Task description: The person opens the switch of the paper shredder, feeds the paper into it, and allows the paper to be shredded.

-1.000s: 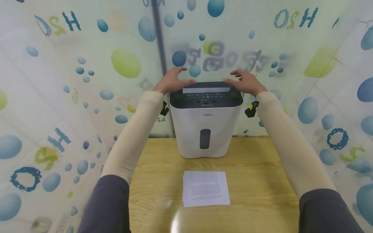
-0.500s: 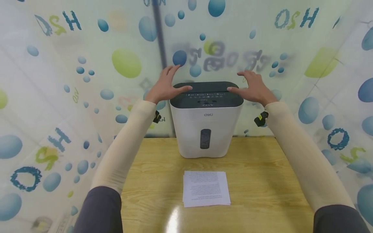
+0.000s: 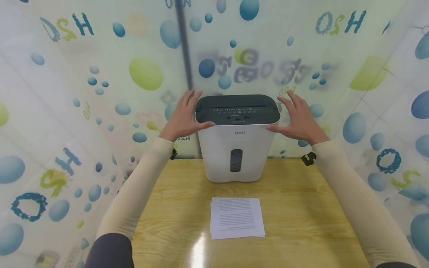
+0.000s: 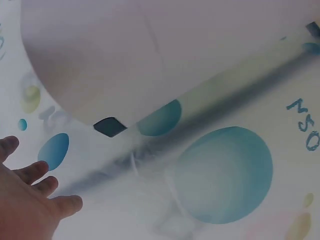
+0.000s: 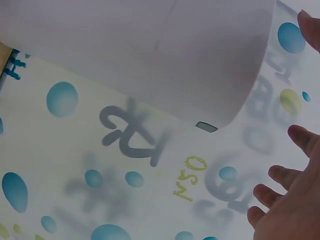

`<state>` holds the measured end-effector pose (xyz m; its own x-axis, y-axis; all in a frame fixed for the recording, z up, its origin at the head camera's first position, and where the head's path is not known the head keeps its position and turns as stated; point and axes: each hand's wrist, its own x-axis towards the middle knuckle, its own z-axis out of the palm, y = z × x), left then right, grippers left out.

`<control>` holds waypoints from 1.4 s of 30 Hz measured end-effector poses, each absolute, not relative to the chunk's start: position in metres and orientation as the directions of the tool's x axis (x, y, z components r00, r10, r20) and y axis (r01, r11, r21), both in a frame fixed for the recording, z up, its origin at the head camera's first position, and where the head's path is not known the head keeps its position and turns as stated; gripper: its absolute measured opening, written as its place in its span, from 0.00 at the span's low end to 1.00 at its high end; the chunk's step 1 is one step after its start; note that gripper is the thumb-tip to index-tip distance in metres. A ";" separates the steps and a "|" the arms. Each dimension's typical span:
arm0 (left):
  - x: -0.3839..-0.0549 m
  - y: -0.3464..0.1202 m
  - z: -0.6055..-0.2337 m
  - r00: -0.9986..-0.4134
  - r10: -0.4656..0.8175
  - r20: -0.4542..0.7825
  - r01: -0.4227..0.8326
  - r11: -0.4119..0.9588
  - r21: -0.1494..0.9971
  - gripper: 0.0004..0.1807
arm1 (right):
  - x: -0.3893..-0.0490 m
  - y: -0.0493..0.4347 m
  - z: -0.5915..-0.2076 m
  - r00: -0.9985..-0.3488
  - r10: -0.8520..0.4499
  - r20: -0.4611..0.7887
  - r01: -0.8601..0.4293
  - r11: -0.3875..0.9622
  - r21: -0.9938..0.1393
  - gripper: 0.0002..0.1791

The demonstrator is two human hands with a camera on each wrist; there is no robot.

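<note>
A white paper shredder with a dark grey top stands upright on the table, "deli" printed on its front. My left hand is at its left top corner, fingers extended, thumb overlapping the front rim. At the opposite corner is my right hand, fingers spread and thumb tip right at the front rim. Neither hand grips anything. The left wrist view has the left hand's fingers apart beside the white shredder wall. In the right wrist view, the right hand is spread beside the other wall.
A small stack of printed paper sheets lies on the wooden table in front of the shredder. Close behind the shredder hangs a pale curtain with blue and green spots, and it runs along both sides.
The white paper strip in the shredder's top slot has gone from view. Both hands have moved apart and down from over the slot to the shredder's two sides. The paper stack stays put.
</note>
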<state>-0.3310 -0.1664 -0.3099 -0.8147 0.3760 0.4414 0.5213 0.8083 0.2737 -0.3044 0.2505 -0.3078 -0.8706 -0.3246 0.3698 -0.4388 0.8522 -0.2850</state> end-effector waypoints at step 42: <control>-0.239 -0.185 -0.518 -0.883 0.230 0.410 0.441 0.708 0.552 0.67 | -0.232 0.251 -0.485 -0.888 -0.323 0.329 -0.438 0.813 -0.384 0.65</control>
